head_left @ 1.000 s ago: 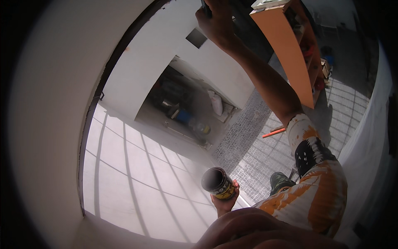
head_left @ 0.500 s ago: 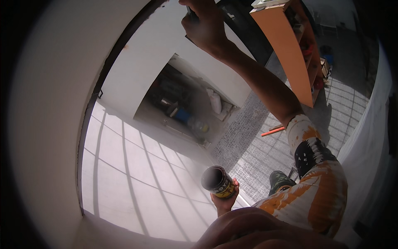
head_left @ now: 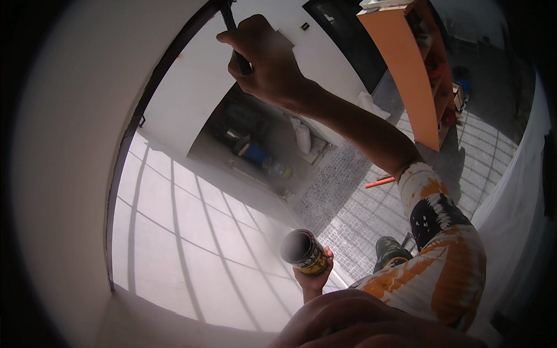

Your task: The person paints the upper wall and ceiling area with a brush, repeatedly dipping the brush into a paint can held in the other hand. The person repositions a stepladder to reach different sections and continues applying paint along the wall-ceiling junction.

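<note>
With right hand (head_left: 264, 64) gripping the brush (head_left: 232, 29) at the dark frame (head_left: 156, 87), left hand (head_left: 313, 275) holding the paint can (head_left: 303, 252), we judge short, steady strokes along the edge best.

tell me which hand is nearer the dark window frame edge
Right. The right hand is raised beside the dark frame edge, gripping a brush; the left hand holds a can far below.

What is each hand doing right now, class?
Left hand: closed around a small open paint can.
Right hand: closed on a dark brush handle, raised.
</note>
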### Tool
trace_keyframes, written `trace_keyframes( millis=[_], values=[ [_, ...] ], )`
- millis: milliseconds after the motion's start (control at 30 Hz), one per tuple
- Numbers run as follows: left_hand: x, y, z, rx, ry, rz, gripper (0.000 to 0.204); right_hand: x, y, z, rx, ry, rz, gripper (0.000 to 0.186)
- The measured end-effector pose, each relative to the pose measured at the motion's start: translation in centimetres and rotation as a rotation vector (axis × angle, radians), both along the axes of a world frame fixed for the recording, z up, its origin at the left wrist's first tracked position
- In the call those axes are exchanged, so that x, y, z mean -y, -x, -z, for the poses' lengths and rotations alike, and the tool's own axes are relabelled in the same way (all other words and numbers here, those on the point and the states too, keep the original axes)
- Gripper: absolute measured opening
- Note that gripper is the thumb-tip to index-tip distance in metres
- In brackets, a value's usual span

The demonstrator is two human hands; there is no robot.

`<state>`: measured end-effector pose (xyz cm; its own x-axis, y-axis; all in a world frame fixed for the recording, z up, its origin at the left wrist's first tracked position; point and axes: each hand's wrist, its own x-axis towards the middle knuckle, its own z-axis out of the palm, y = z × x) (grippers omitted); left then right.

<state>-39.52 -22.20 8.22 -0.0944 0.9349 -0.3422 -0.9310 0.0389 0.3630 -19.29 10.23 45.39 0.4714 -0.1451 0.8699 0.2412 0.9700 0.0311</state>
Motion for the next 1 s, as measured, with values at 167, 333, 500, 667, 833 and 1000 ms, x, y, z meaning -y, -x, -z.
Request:
trace_keyframes(
  millis=[167,333,500,667,833,1000],
  values=[
    [-0.1,0.2,0.2,0.018,0.034,-0.019,0.078,1.8,-2.6,2.4,0.005,0.110,-0.630,0.023],
    [0.2,0.1,0.2,0.024,0.038,-0.037,0.076,-4.4,-5.9,1.6,-0.137,0.122,-1.525,0.013],
    [0.5,0.0,0.0,0.024,0.012,-0.026,0.077,-9.9,-5.9,-0.4,-0.244,0.108,-1.476,0.020],
    [0.7,-0.2,-0.1,0.026,0.024,-0.065,0.078,-11.4,-7.4,-1.3,-0.322,0.067,-1.627,0.015],
    [0.8,-0.1,0.1,0.034,0.018,-0.054,0.078,-12.3,-8.1,-1.3,-0.391,0.083,-1.606,0.014],
    [0.8,0.1,0.3,0.055,-0.006,-0.019,0.078,-12.7,-9.0,-1.3,-0.368,0.029,-1.592,0.012]
  ],
)
